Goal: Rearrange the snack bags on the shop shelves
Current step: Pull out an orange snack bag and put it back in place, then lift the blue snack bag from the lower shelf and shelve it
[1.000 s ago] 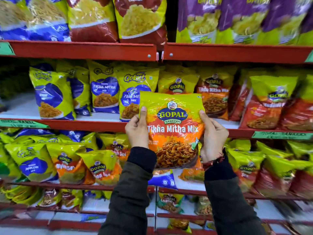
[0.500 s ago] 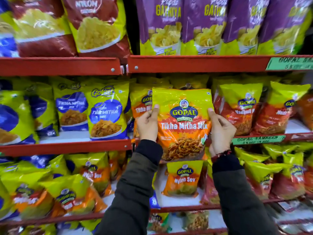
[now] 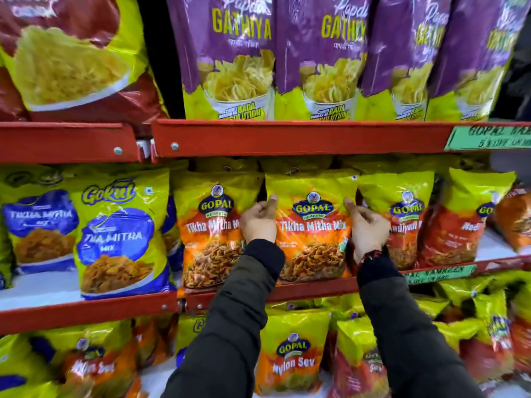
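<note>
Item: Tikha Mitha Mix bag [image 3: 311,225], upright between our hands on middle shelf [image 3: 310,288]. Left hand [image 3: 258,221], right hand [image 3: 367,228] clamped on its edges. Step: seating bag. Next, we judge: release, square against matching bag [image 3: 209,234] beside left hand.

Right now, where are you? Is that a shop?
Most likely a snack shop aisle: red shelves packed with snack bags, green price labels, and both hands gripping a Tikha Mitha Mix bag.
</note>
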`<state>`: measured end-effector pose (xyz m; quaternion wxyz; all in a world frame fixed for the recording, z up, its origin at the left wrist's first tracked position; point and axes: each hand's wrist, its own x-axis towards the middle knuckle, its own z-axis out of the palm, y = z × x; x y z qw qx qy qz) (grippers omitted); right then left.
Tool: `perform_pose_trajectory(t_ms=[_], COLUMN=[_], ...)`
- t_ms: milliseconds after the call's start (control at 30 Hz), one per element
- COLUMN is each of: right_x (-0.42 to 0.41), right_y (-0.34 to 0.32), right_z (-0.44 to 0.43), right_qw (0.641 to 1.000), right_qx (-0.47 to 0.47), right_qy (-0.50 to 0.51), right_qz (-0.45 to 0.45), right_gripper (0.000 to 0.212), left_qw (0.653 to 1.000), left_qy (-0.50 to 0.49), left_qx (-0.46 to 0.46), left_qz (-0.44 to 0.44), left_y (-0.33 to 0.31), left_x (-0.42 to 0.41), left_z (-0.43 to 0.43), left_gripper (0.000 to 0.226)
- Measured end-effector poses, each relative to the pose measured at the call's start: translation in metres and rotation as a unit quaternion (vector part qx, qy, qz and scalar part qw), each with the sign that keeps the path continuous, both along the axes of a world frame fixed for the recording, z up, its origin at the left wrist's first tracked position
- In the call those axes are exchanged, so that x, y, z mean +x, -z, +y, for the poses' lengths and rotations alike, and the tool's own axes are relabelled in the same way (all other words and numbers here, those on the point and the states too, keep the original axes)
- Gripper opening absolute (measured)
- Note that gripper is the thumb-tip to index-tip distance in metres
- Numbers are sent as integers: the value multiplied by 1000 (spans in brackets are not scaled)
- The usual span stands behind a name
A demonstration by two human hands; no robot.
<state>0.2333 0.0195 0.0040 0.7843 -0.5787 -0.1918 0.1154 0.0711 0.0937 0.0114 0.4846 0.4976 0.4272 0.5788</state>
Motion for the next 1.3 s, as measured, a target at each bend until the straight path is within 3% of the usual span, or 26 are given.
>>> perform_pose_trajectory(t_ms=[133,200,400,633,800,900,1000,1067,1300], right_x=[14,16,11,-40,-104,-140,-170,-182,-212], right_y=[7,4,-3,14,56,94,136,164,268], right_z=[15,19,18,-40,-77,-88,-91,-87,-35], right_qw=[997,994,976,971,950,946,940,932,842], right_qx=[-68,-107,-196,-161,-201,-190,-192,-214,-382], right_qy=[-20,-23,-30,-11,11,-33,-131,-191,-369], right_qz=[-5,-19,-95,-175,-237,-260,-249,-220,-93], right_gripper=[38,35,41,48,43,36,29,24,26], left_qw=[989,984,986,975,967,967,969,963,930], left_qy=[-12,-13,-11,-1,-25,-27,-2,3,-6], left_qx=[14,15,60,180,188,160,77,8,-255], left_qz=[144,177,153,129,168,198,236,270,267], left_y=[-2,-3,3,23,59,89,131,164,267], left_x=[1,1,-2,-43,-84,-115,-148,-167,-220], left_z=[10,10,-12,-60,-93,-110,-116,-111,-61], left_gripper=[40,44,47,37,26,21,19,29,28])
